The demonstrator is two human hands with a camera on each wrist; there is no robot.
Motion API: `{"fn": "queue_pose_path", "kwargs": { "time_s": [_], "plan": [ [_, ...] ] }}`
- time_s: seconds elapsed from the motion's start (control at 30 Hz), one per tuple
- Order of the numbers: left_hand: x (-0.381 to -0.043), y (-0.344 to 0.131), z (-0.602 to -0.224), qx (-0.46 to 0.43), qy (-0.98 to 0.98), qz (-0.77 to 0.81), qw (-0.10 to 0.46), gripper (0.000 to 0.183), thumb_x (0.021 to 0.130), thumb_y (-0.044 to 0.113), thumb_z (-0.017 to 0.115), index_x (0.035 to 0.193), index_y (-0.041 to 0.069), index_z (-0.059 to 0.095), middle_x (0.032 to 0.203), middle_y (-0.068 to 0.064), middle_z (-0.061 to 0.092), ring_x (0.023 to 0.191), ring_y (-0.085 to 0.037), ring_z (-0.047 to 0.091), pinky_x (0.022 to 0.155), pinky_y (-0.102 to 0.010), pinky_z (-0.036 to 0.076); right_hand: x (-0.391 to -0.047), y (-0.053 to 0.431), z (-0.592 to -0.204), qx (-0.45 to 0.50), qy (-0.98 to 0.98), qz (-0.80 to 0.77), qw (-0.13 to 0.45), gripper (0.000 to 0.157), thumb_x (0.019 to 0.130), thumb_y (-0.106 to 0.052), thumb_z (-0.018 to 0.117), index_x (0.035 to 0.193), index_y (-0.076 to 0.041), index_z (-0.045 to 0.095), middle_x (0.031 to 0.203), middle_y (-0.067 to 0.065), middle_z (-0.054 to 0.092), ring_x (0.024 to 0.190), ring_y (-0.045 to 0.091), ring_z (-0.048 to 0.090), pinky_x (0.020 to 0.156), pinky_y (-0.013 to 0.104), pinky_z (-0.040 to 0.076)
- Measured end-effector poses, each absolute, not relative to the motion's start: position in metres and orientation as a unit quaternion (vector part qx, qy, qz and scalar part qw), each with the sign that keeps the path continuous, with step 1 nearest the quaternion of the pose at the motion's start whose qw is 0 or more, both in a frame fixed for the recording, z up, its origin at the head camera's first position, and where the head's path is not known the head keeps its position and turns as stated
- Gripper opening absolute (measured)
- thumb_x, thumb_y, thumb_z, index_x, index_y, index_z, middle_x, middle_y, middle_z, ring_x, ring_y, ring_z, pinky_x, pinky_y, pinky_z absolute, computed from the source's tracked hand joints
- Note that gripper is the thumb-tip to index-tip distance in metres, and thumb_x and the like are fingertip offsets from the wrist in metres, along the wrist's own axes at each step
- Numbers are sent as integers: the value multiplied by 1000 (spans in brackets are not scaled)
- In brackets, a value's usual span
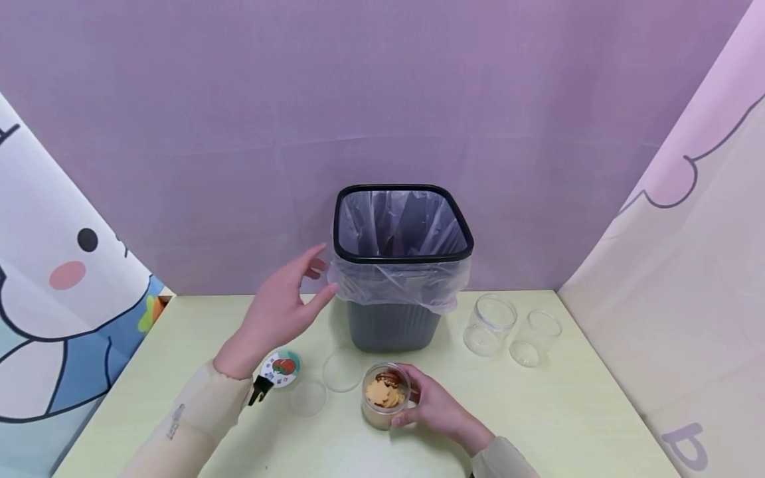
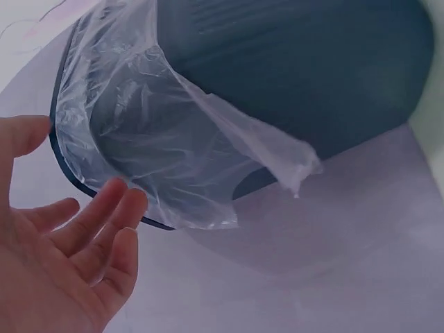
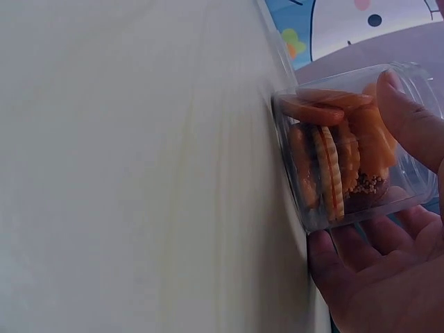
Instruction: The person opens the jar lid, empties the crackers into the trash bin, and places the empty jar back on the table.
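Note:
My right hand (image 1: 435, 406) holds a clear plastic jar of cookies (image 1: 378, 415) upright at the front of the table. In the right wrist view the thumb is on one side of the jar (image 3: 326, 220) and the fingers on the other. Several cookies (image 3: 329, 166) show through its wall, one of them a pale sandwich cookie with ridged edges. My left hand (image 1: 281, 309) is raised at the left side of a dark bin (image 1: 391, 328), fingers loosely bent and nothing held. Its fingertips come close to the bin's black rim (image 2: 62, 163) and the clear bag (image 2: 173, 152) folded over it.
Two clear jars (image 1: 490, 325) stand right of the bin. Two clear round lids (image 1: 342, 370) lie left of the held jar, near a round white-and-green disc (image 1: 289, 380) with a red picture. A purple cloth backdrop (image 1: 239, 133) hangs behind the table.

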State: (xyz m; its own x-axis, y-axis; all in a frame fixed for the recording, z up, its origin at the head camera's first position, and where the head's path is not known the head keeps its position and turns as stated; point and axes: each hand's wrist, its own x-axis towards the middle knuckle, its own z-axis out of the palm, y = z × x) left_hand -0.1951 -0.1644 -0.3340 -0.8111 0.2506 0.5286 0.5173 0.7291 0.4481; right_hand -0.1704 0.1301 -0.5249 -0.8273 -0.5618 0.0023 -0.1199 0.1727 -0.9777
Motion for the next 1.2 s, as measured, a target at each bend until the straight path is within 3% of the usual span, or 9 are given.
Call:
{"fn": "queue_pose_path", "kwargs": {
  "time_s": [0.33,0.57,0.8,1.2],
  "plan": [
    [-209,-152,-319,-220,-922,-245,204,74,97,54,56,153,10,37,106,-1,66,89,-18,65,69,-39,53,-171,130,-524,-232,743,-600,184,89,68,-5,88,146,-10,45,144,3,53,135,28,45,110,26,33],
    [-216,-146,-306,-191,-934,-274,129,79,98,65,43,157,14,30,96,4,67,78,-10,63,69,-35,51,-171,130,-524,-231,741,-603,184,89,68,-2,88,145,-11,46,144,4,52,135,29,45,109,25,33],
    [-222,-138,-295,-148,-938,-310,44,79,99,67,34,160,20,19,85,3,69,67,-11,63,68,-38,49,-171,130,-525,-232,739,-605,184,90,67,-3,88,146,-10,45,144,4,53,135,29,45,109,25,33],
    [-228,-124,-285,-88,-924,-369,-41,80,100,66,27,159,27,-12,74,-3,70,58,-19,68,93,-46,47,-171,130,-525,-234,739,-605,183,90,68,-4,89,146,-8,45,143,5,53,134,29,46,109,25,34]
  ]
}}
